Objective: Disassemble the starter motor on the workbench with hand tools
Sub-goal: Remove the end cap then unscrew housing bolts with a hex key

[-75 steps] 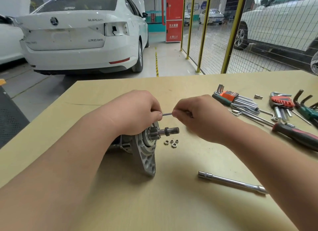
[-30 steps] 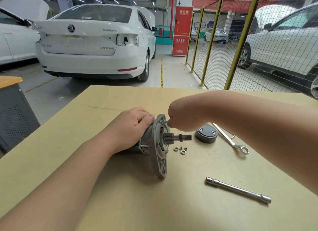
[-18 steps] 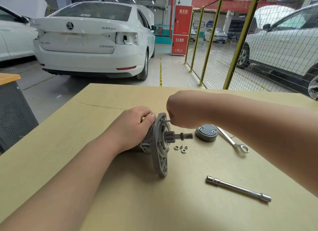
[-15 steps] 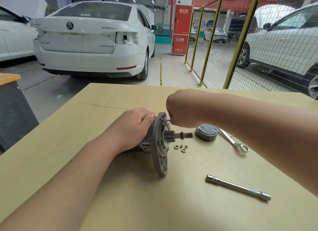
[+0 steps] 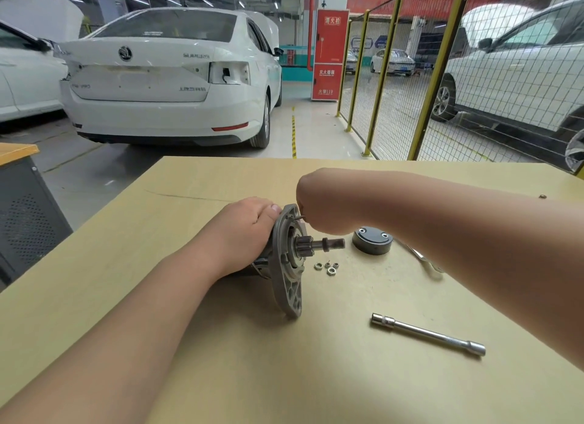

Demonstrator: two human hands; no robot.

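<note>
The starter motor point(image 5: 287, 267), lying on the workbench point(image 5: 94, 253), is gripped round its body by the left hand point(image 5: 245, 234). At the motor's flange, a thin rod point(image 5: 301, 216) is pinched in the curled right hand point(image 5: 327, 207). Loose nuts point(image 5: 328, 267) are seen just right of the motor.

Eyes go to the red cabinet point(image 5: 330, 53) at the back: white characters read 消火栓 at its top, 灭火器箱 on the lower panel, and 火警119 right at the foot. On the boot lid of the white car point(image 5: 164, 107) sits the round Skoda emblem point(image 5: 125, 54), with SUPERB lettering point(image 5: 196, 55) to its right. The chrome Chinese characters point(image 5: 194, 88) lower right, the badge point(image 5: 80, 86) lower left and the sticker point(image 5: 152, 33) on the rear window are all too blurred or small to read.
</note>
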